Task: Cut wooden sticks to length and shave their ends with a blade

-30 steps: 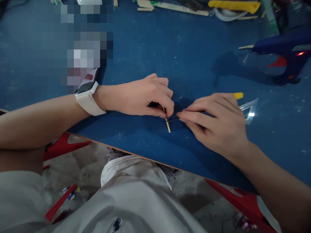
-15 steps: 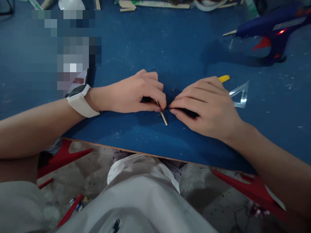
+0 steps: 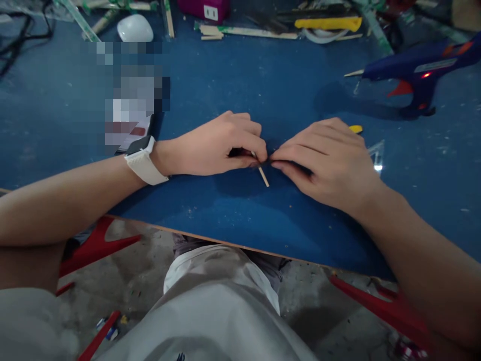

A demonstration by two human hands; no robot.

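Over the blue table [image 3: 210, 210], my left hand [image 3: 229, 145] pinches a short thin wooden stick [image 3: 264, 177] between thumb and forefinger. The stick's pale lower end points down toward the table's front edge. Just to the right, my right hand [image 3: 323, 160] is closed in a pinch, its fingertips close to those of my left hand; whatever it grips is too small to make out. Partly hidden behind my right hand are a yellow object [image 3: 356, 129] and a clear plastic set square [image 3: 378, 154].
A blue glue gun [image 3: 421, 75] with a lit red light lies at the upper right. Along the back are a yellow cutter [image 3: 328, 23], wooden sticks [image 3: 248, 32], a purple box [image 3: 205, 9] and a white mouse [image 3: 135, 28]. A partly blurred phone [image 3: 137, 131] lies behind my left wrist.
The view has tilted up, showing more of the table's back. Both hands appear slightly farther right, still close together, and the stick remains in my left hand.
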